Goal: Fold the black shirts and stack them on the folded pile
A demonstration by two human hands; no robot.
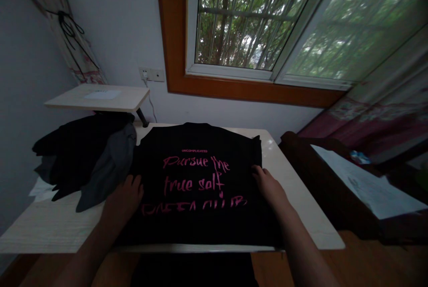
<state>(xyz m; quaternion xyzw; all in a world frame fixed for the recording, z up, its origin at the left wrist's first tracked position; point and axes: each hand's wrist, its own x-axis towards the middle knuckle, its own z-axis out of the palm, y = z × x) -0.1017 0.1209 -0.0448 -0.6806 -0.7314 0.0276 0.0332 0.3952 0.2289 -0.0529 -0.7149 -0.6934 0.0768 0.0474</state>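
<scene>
Shirt (196, 191) at straightening stage, seemingly — left hand (129, 194) at nine o'clock, right hand (266, 183) at three, whether pinching unclear — next needs even edges.

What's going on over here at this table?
A person is handling a black garment with pink lettering, spread out on a pale table. The left hand is at the garment's left side and the right hand at its right edge; how firmly either grips is hard to tell. The lowest line of lettering shows only in part. To the left lies a heap of black and gray cloth, beside a raised shelf.
</scene>
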